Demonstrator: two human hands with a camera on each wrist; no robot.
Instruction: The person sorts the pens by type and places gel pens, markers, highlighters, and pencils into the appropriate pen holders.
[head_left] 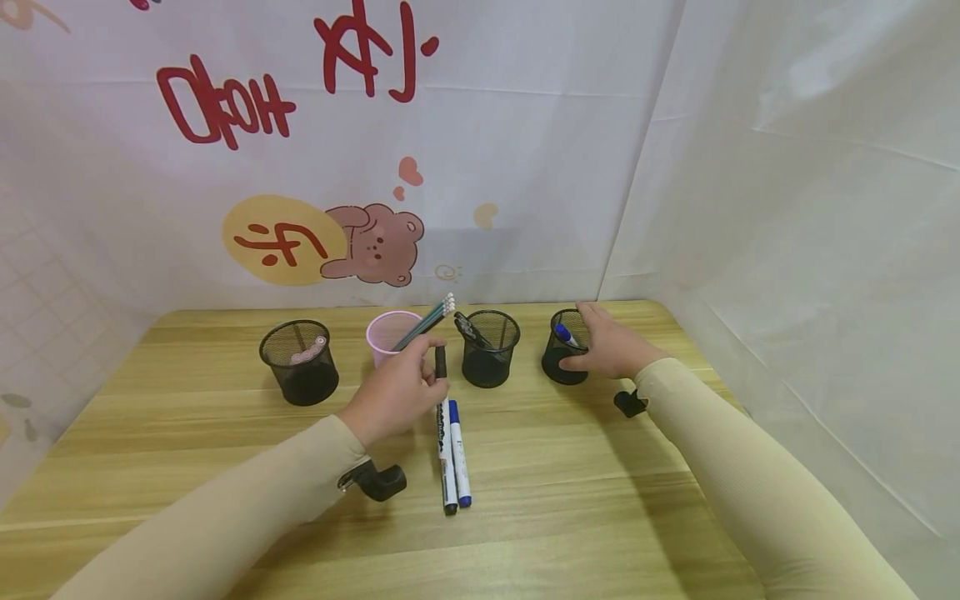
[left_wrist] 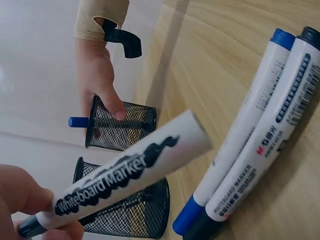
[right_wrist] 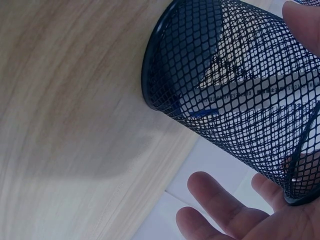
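Note:
My left hand (head_left: pixel 393 396) pinches a whiteboard marker (left_wrist: pixel 125 172) by its dark end, between thumb and finger; it is held tilted above the table. Just below lie two more whiteboard markers side by side, one black-ended (head_left: pixel 447 471) and one blue-ended (head_left: pixel 461 458). At the right, my right hand (head_left: pixel 615 346) holds a black mesh pen cup (head_left: pixel 558 367), thumb on its near side. A blue-capped marker (head_left: pixel 566 335) stands leaning inside that cup. In the right wrist view, the cup's mesh (right_wrist: pixel 250 115) shows the marker's white barrel through it.
Left of the held cup stand a black mesh cup (head_left: pixel 487 372) with black pens (head_left: pixel 471 329), a pink cup (head_left: pixel 372 333) with pencils (head_left: pixel 429 322), and another black cup (head_left: pixel 309 385) holding a pink item (head_left: pixel 309 352). A printed cloth (head_left: pixel 525 167) hangs behind the wooden table (head_left: pixel 562 517).

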